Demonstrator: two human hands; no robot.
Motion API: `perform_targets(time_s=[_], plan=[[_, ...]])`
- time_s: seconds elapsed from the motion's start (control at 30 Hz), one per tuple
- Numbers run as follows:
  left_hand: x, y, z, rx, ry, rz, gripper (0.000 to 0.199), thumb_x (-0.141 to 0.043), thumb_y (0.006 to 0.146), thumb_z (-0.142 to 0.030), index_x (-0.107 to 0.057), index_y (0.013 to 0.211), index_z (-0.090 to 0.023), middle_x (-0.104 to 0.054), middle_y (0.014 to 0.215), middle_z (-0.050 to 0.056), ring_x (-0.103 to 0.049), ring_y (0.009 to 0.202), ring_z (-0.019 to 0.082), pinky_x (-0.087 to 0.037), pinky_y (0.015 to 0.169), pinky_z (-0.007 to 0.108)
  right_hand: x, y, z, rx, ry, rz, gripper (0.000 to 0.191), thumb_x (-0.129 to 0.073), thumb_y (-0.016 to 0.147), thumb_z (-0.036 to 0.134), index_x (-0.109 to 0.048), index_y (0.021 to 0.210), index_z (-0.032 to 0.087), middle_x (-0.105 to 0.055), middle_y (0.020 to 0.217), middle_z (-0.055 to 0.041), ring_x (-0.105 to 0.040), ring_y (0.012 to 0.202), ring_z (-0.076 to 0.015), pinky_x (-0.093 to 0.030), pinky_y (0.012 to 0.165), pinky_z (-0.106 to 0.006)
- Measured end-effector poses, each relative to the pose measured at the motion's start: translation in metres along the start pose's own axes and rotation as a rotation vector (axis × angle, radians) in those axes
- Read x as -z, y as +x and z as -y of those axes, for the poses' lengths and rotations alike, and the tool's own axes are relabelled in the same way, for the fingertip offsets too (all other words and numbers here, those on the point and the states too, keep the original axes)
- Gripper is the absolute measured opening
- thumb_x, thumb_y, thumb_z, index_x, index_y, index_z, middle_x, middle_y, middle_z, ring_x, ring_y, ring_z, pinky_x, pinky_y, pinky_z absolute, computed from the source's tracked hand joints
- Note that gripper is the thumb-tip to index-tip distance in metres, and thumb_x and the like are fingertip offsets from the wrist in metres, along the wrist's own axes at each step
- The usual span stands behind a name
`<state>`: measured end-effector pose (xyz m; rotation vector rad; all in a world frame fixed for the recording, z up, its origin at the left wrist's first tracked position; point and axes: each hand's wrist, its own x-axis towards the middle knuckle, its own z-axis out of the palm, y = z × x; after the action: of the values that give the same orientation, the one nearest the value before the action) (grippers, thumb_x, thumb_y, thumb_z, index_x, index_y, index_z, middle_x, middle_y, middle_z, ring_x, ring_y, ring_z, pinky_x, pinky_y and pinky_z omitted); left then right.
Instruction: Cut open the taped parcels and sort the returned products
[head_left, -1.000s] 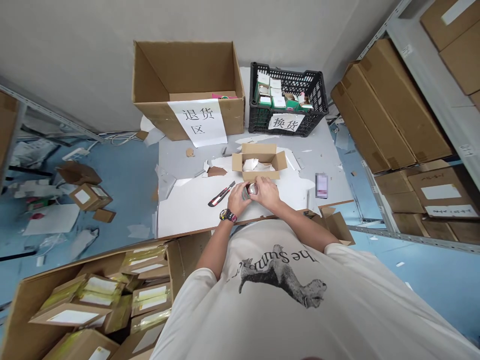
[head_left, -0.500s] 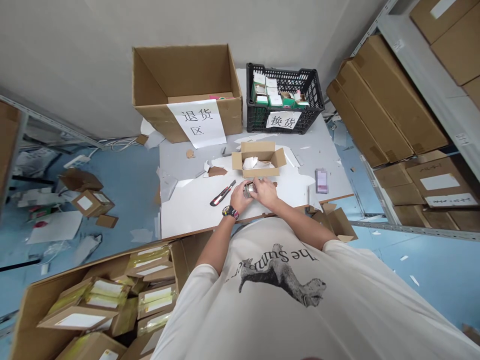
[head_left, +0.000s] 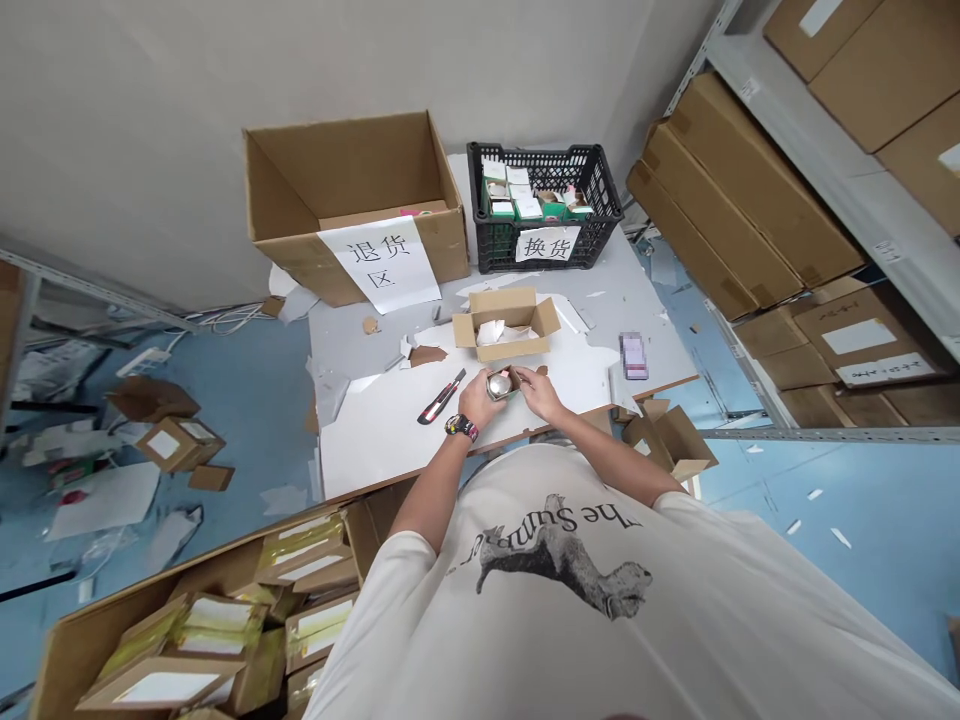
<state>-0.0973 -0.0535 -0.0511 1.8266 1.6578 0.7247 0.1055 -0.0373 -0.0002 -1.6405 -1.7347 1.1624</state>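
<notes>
My left hand point(head_left: 480, 398), with a watch on its wrist, is closed round the left side of a small open box point(head_left: 513, 389) that has a round silvery object point(head_left: 498, 384) inside. The fingers of my right hand point(head_left: 541, 393) pinch the right edge of that same box. Just beyond them stands an open brown carton point(head_left: 504, 350) with crumpled white paper point(head_left: 495, 333) in it. To the left of my hands a red and black utility knife point(head_left: 441, 397) lies on the white table top point(head_left: 367, 433).
A large cardboard box point(head_left: 442, 240) and a black crate point(head_left: 544, 250) of small boxes stand at the back. A phone point(head_left: 634, 356) lies on the right. Packed parcels fill a big carton point(head_left: 142, 590) at lower left. Shelving point(head_left: 825, 90) rises on the right.
The view has shifted slightly. My right hand has moved from over the small box to its right edge, uncovering the round silvery object. My left hand still holds the box.
</notes>
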Motion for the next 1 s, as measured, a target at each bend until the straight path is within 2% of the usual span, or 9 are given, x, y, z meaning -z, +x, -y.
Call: perform_targets(time_s=[0.13, 0.27, 0.43, 0.57, 0.67, 0.8, 0.9, 1.0], plan=[[0.01, -0.001, -0.003, -0.012, 0.011, 0.009, 0.062, -0.095, 0.078, -0.039, -0.067, 0.133, -0.03, -0.088, 0.12, 0.01, -0.086, 0.11, 0.04, -0.069, 0.09, 0.048, 0.004, -0.008, 0.01, -0.03, 0.017, 0.003, 0.064, -0.057, 0.091, 0.002, -0.081, 0.146, 0.025, -0.087, 0.138, -0.0093, -0.083, 0.122, -0.022, -0.063, 0.116, -0.041], [0.033, -0.004, -0.015, -0.055, -0.001, -0.002, 0.06, -0.096, 0.077, -0.046, -0.068, 0.128, -0.032, -0.088, 0.119, 0.009, -0.087, 0.106, 0.04, -0.07, 0.089, 0.05, 0.016, -0.013, 0.015, -0.017, 0.135, 0.024, 0.059, -0.057, 0.088, 0.002, -0.086, 0.135, 0.023, -0.088, 0.136, -0.0091, -0.085, 0.115, -0.0214, -0.066, 0.112, -0.041], [0.08, 0.006, -0.047, -0.097, -0.07, 0.061, 0.065, -0.095, 0.077, -0.049, -0.068, 0.134, -0.034, -0.088, 0.123, 0.005, -0.086, 0.111, 0.037, -0.071, 0.096, 0.052, 0.039, -0.012, 0.017, 0.012, 0.317, 0.045, 0.049, -0.059, 0.09, 0.01, -0.087, 0.129, 0.023, -0.09, 0.131, -0.0095, -0.086, 0.114, -0.0235, -0.068, 0.11, -0.043], [0.126, 0.04, -0.08, -0.158, -0.164, 0.091, 0.069, -0.097, 0.075, -0.05, -0.07, 0.136, -0.031, -0.087, 0.123, 0.006, -0.085, 0.109, 0.036, -0.071, 0.098, 0.052, 0.062, -0.003, 0.018, 0.038, 0.462, 0.024, 0.04, -0.064, 0.095, 0.022, -0.085, 0.129, 0.024, -0.09, 0.129, -0.0105, -0.087, 0.109, -0.0246, -0.069, 0.108, -0.045], [0.158, 0.094, -0.103, -0.204, -0.197, 0.021, 0.073, -0.098, 0.075, -0.052, -0.07, 0.138, -0.029, -0.084, 0.126, 0.007, -0.083, 0.113, 0.036, -0.07, 0.104, 0.055, 0.082, 0.006, 0.011, 0.033, 0.519, -0.023, 0.036, -0.069, 0.095, 0.031, -0.085, 0.127, 0.025, -0.09, 0.128, -0.0105, -0.087, 0.108, -0.0254, -0.068, 0.108, -0.046], [0.182, 0.205, -0.132, -0.272, -0.208, -0.126, 0.079, -0.101, 0.074, -0.058, -0.067, 0.138, -0.026, -0.08, 0.13, 0.007, -0.08, 0.121, 0.036, -0.068, 0.109, 0.055, 0.111, 0.017, -0.008, -0.028, 0.554, -0.072, 0.036, -0.072, 0.092, 0.037, -0.085, 0.123, 0.025, -0.091, 0.121, -0.0097, -0.087, 0.101, -0.0256, -0.069, 0.104, -0.046], [0.18, 0.303, -0.155, -0.327, -0.221, -0.252, 0.091, -0.104, 0.072, -0.058, -0.061, 0.144, -0.023, -0.075, 0.136, 0.009, -0.075, 0.133, 0.039, -0.063, 0.119, 0.062, 0.133, 0.028, -0.024, -0.058, 0.57, -0.098, 0.036, -0.073, 0.091, 0.04, -0.085, 0.122, 0.026, -0.09, 0.121, -0.0106, -0.088, 0.1, -0.0271, -0.07, 0.102, -0.048], [0.164, 0.398, -0.18, -0.358, -0.243, -0.319, 0.093, -0.106, 0.074, -0.048, -0.056, 0.148, -0.023, -0.072, 0.143, 0.012, -0.07, 0.142, 0.04, -0.058, 0.125, 0.064, 0.153, 0.04, -0.04, -0.084, 0.566, -0.126, 0.033, -0.074, 0.093, 0.045, -0.085, 0.119, 0.028, -0.09, 0.118, -0.0103, -0.088, 0.099, -0.0291, -0.071, 0.101, -0.05]])
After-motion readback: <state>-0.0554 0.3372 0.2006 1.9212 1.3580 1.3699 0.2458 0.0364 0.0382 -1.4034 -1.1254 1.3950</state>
